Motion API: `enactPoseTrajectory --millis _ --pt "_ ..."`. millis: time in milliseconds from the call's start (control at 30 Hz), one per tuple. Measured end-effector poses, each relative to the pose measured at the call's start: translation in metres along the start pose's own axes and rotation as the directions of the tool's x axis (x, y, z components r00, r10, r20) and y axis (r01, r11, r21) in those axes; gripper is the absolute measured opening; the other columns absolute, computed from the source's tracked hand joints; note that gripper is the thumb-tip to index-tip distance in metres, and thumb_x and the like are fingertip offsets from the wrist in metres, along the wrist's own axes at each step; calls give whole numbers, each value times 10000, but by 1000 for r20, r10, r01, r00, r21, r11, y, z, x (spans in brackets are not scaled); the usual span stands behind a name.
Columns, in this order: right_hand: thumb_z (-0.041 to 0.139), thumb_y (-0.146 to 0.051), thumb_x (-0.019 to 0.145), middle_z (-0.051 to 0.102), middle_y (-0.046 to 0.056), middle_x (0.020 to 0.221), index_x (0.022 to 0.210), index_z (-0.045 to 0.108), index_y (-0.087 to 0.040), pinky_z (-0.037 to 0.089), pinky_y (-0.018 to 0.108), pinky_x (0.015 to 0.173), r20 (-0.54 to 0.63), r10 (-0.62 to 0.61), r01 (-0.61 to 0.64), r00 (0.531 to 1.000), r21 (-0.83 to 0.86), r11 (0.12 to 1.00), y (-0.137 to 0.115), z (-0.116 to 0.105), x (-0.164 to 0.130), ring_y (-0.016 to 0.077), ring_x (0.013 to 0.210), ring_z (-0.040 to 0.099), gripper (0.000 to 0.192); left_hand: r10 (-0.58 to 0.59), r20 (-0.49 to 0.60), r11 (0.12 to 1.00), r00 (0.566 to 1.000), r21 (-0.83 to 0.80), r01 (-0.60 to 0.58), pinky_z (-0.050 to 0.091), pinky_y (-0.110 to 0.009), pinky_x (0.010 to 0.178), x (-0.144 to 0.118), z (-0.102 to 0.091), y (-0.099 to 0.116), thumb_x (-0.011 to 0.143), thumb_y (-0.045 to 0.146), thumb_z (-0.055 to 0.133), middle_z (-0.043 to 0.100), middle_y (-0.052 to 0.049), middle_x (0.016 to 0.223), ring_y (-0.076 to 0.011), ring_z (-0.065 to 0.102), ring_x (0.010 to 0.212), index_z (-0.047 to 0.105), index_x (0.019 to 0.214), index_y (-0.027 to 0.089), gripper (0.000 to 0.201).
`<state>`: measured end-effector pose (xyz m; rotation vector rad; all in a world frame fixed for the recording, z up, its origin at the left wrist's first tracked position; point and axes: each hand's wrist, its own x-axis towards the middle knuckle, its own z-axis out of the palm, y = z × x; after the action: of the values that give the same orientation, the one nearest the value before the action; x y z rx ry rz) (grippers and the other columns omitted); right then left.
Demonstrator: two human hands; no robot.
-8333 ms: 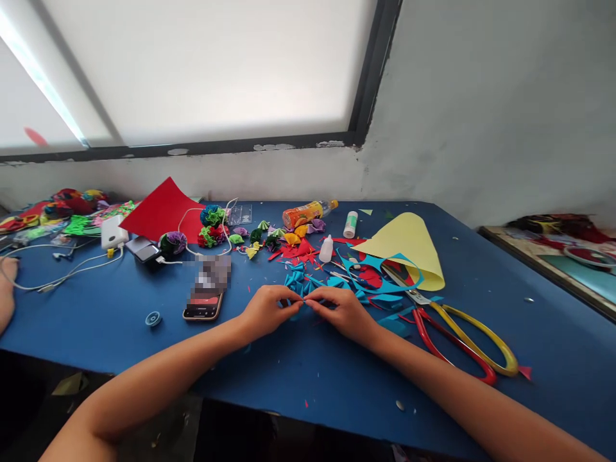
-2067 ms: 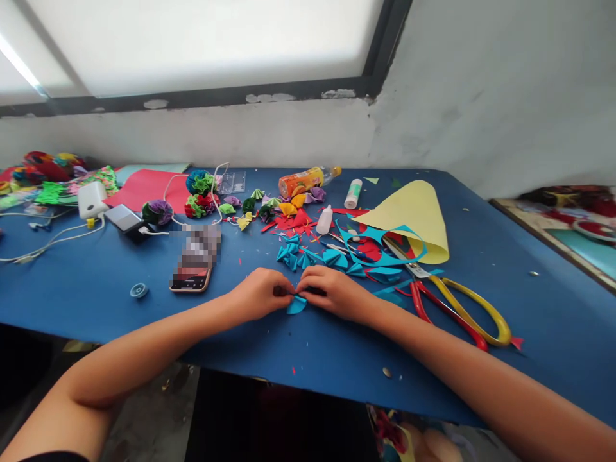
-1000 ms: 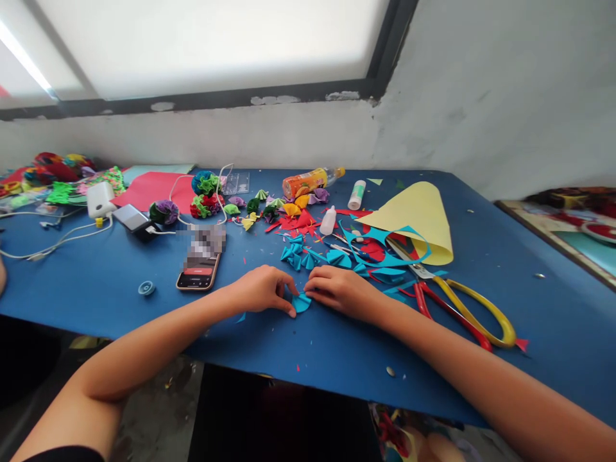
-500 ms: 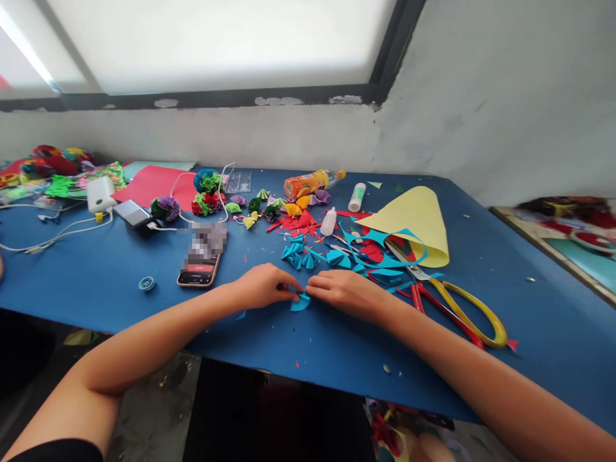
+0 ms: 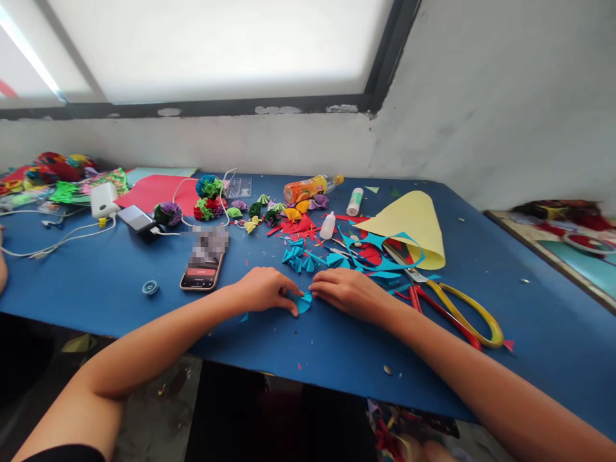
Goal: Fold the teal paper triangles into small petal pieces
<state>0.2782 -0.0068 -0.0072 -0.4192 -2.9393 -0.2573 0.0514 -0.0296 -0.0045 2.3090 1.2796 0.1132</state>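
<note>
Both hands rest on the blue table (image 5: 120, 289) near its front edge. Between them lies a small light-blue paper piece (image 5: 303, 302), folded into a fan shape. My left hand (image 5: 264, 289) presses it from the left with the fingertips. On the right side, my right hand (image 5: 344, 290) pinches its edge. Just behind the hands sits a cluster of finished light-blue paper fans (image 5: 298, 255) among blue and red paper scraps (image 5: 375, 256).
Red-and-yellow scissors (image 5: 452, 308) lie right of my right hand. A yellow paper cone (image 5: 414, 224), glue bottles (image 5: 328, 226), an orange bottle (image 5: 308, 189), paper flowers (image 5: 209, 199), a phone (image 5: 202, 263), a charger with cables (image 5: 103, 200) and red paper (image 5: 154, 189) cover the back. Another person's arm shows at far left.
The hands keep folding the light-blue piece on the table, shifting only slightly. The camera view has moved a little.
</note>
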Motion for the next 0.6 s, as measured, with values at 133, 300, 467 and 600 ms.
enactPoseTrajectory --millis 133,300,467,600 --pt "463 -210 915 618 62 900 901 616 -142 440 268 688 -134 91 -74 987 132 988 -3 11 4 164 772 561 168 24 -1 998 1000 -54 -24 294 -189 540 1 1 -2 665 518 690 682 10 749 -140 588 664 681 1011 291 413" --pt "421 -180 926 611 63 844 823 582 -133 433 279 663 -114 66 -63 991 27 998 -7 14 12 166 715 554 197 123 -120 972 985 -186 -144 338 -191 622 5 3 -4 830 431 533 671 -32 838 -127 560 730 706 898 182 311" --pt "365 -156 940 608 76 862 860 571 -125 449 291 703 -188 10 -24 982 -75 997 -9 9 14 170 758 567 223 31 -78 901 996 -429 -62 296 -192 517 8 3 -5 807 371 558 617 -4 649 -83 430 555 703 852 109 303" --pt "339 -138 941 617 81 856 869 576 -133 460 290 707 -254 -18 -8 967 -103 995 -10 4 14 163 751 574 248 -22 -61 863 998 -505 -12 285 -181 497 7 2 -4 762 322 617 592 10 619 -63 385 534 702 793 87 252"
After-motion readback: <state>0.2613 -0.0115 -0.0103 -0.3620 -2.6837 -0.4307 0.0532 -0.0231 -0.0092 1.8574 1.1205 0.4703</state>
